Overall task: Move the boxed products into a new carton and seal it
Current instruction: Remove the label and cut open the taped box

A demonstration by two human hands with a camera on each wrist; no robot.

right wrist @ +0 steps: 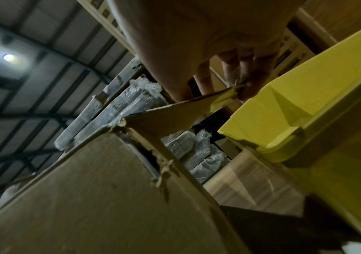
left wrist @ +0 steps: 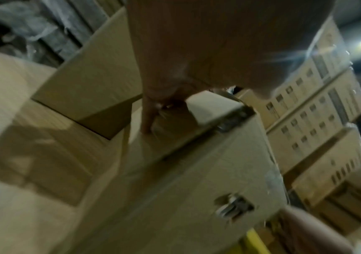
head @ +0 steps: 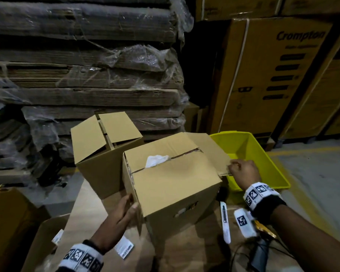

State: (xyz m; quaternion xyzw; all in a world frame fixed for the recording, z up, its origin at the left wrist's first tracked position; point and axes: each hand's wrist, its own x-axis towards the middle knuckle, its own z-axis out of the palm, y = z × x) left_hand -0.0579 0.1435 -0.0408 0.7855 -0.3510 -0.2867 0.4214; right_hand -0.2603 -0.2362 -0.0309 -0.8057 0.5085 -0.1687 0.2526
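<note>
A brown carton [head: 175, 185] stands in the middle on flat cardboard, its top flaps nearly closed. Something white and crumpled [head: 156, 160] pokes out of the seam. My right hand [head: 232, 169] pinches the outer edge of the carton's right-hand flap [head: 214, 152], which is raised; the right wrist view shows fingertips [right wrist: 247, 89] clamped on that flap [right wrist: 175, 116]. My left hand [head: 130, 205] rests on the carton's near left corner, with fingers [left wrist: 147, 120] straight against the side wall [left wrist: 197, 180]. Behind and to the left stands a second carton [head: 102, 148] with loose flaps. The contents are hidden.
A yellow plastic bin [head: 263, 163] sits right of the carton, close under my right hand. A white box cutter [head: 225, 222] and a dark corded tool [head: 260, 252] lie by my right forearm. Wrapped stacks of flat cardboard [head: 86, 65] and tall printed boxes [head: 273, 75] wall the back.
</note>
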